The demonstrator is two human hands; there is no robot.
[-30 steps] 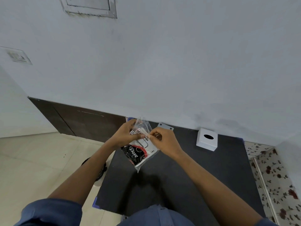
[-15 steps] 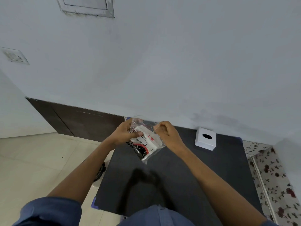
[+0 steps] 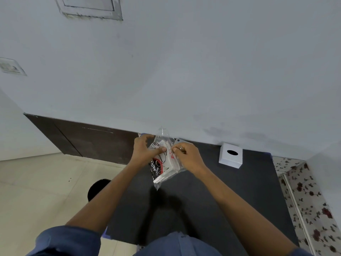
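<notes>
A person's left hand [image 3: 144,150] and right hand [image 3: 190,156] each pinch the upper part of a clear plastic pouch [image 3: 167,172] of sachets, held above the black table's [image 3: 239,200] far edge, apparently steadying both sides to work its mouth.

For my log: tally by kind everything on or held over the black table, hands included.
Hands: 2 (left hand, right hand)
Clear bag of sachets, pinched by both hands: 1
White box with a hole: 1
Grey plate by the wall: 1
Total: 5
</notes>
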